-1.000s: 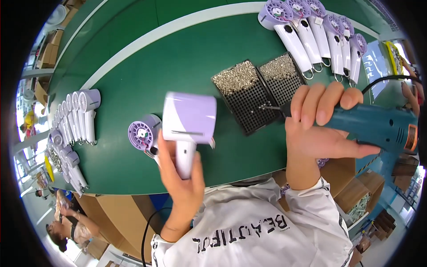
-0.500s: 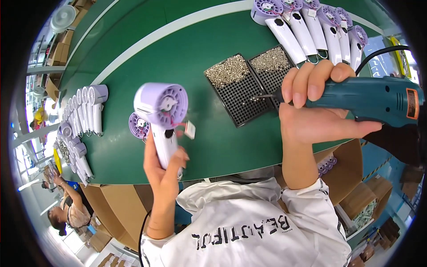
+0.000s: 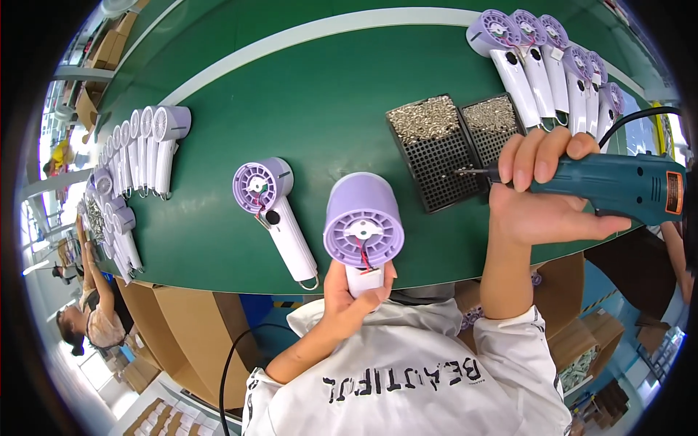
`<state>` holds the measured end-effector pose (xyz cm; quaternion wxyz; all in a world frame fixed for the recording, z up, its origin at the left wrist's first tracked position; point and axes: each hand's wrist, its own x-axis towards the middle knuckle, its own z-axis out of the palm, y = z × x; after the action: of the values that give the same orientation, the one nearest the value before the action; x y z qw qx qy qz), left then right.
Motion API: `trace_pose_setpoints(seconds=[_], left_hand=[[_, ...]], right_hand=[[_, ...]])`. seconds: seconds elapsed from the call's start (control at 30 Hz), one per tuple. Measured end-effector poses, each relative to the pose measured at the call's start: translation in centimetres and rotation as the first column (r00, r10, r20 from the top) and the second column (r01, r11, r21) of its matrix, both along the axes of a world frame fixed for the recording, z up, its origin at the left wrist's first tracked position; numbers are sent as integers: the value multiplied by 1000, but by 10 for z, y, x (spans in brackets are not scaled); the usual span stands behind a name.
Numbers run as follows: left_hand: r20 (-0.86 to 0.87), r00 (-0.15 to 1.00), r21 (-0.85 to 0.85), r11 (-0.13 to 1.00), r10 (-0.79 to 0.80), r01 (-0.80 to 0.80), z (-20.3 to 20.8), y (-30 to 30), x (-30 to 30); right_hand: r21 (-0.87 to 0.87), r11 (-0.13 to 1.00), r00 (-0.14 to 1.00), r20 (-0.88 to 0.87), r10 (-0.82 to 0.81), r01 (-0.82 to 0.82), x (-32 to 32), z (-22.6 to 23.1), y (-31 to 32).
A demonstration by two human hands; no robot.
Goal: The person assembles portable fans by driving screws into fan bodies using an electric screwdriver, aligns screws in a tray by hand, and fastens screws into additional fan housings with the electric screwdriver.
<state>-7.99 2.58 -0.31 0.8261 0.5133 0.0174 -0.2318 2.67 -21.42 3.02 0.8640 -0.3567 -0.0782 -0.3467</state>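
Observation:
My left hand point(image 3: 352, 305) is wrapped round the white handle of a handheld fan point(image 3: 362, 211). Its purple head is tipped toward me, with red and black wires showing at the hub. In my right hand point(image 3: 538, 185) is a teal electric screwdriver point(image 3: 611, 180), its bit pointing left over a black perforated screw tray point(image 3: 434, 171). Silvery screws are heaped at the tray's far end. Another handheld fan point(image 3: 291, 243), purple and white, lies on the green table just left of the one I hold.
A second screw tray point(image 3: 491, 120) adjoins the first. Rows of handheld fans lie at far right point(image 3: 527, 80) and left point(image 3: 156, 145). A black cable point(image 3: 632, 115) runs from the screwdriver. Open cardboard boxes point(image 3: 196, 334) stand below the table edge. Another person point(image 3: 98, 312) is at far left.
The fan in my left hand has moved right and closer to me, its head now tipped toward me. The fan lying behind it is now fully uncovered. The view has shifted slightly.

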Motion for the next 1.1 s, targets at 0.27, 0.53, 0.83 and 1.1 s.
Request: trace_pose_setpoints(seconds=[0.27,0.53,0.83,1.1], left_hand=[[-54,998,-8,1000,-21,20,2,3,-17],[-94,993,-42,997,-65,62,3,3,-26],[-168,985,-32,999,-45,40,3,-3,-22],[-385,923,-16,1000,-15,10,18,-11,4]], right_hand=[[-90,992,996,19,88,-86,3,-5,-5],[-170,978,991,31,129,-122,2,-8,-8],[-196,954,974,-18,226,-225,-5,-4,-14],[-328,910,960,29,279,-255,0,-7,-10]])
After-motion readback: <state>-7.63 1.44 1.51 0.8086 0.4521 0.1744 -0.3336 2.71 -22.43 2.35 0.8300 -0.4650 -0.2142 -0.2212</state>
